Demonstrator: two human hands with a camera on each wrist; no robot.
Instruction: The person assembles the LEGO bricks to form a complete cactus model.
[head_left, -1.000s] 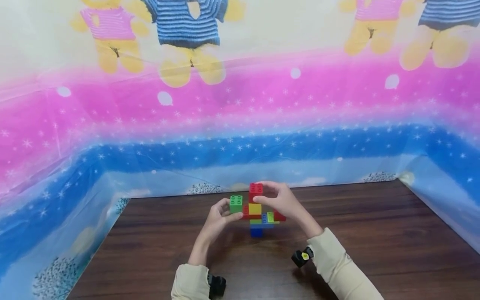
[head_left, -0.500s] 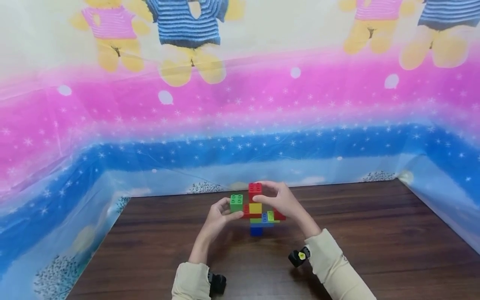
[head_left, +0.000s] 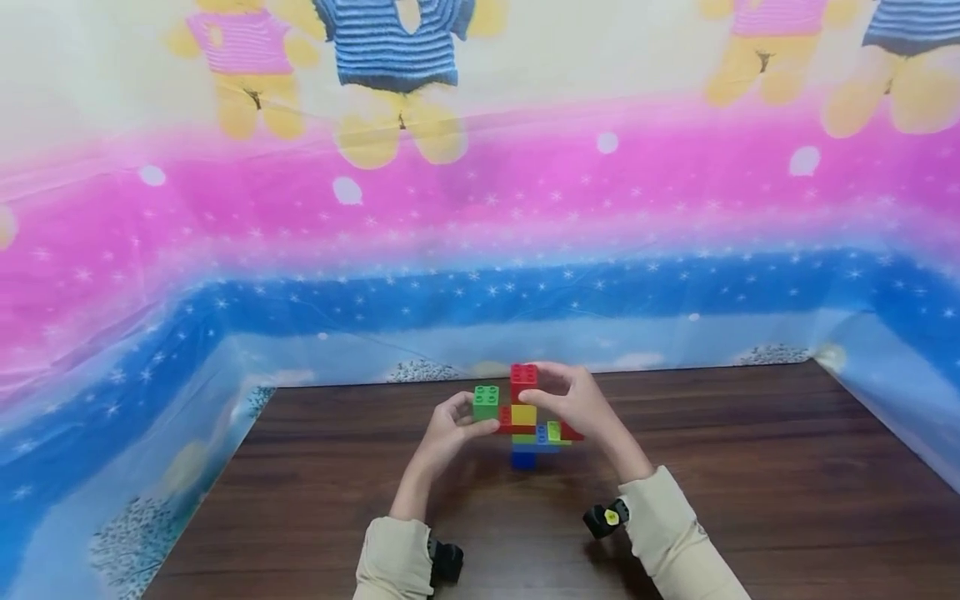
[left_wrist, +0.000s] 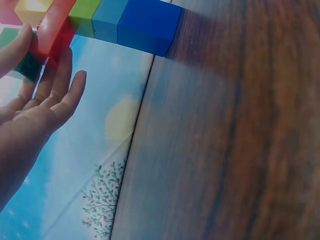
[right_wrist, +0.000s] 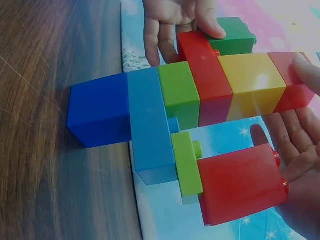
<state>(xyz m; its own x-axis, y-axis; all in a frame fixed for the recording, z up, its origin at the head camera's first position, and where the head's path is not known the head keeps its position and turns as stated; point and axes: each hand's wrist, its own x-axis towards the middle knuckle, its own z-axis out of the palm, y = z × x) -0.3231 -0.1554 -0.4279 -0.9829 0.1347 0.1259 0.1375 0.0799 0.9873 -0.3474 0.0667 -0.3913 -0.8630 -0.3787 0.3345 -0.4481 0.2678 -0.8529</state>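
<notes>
A tower of toy building bricks stands between both hands, with a dark blue brick (right_wrist: 100, 110) at its base. Above that come a light blue brick (right_wrist: 150, 125), a lime brick (right_wrist: 179, 95), a long red brick (right_wrist: 207, 77) and a yellow brick (head_left: 523, 415). My right hand (head_left: 585, 408) pinches the red brick (head_left: 523, 383) on top between thumb and fingers. My left hand (head_left: 444, 435) holds the green brick (head_left: 486, 404) on the left arm, its thumb at the seam with the long red one. A thin lime brick (right_wrist: 188, 167) and another red brick (right_wrist: 242, 180) sit on the right arm.
The bricks stand on a dark wooden table (head_left: 750, 467). Behind it hangs a printed cloth (head_left: 450, 217) with bears and snowflakes, running along the table's back and sides. Each cuff carries a black wrist camera (head_left: 602, 518).
The whole head view has shifted slightly, so everything appears a little further right. Both hands keep their hold on the bricks, with no visible change in the tower.
</notes>
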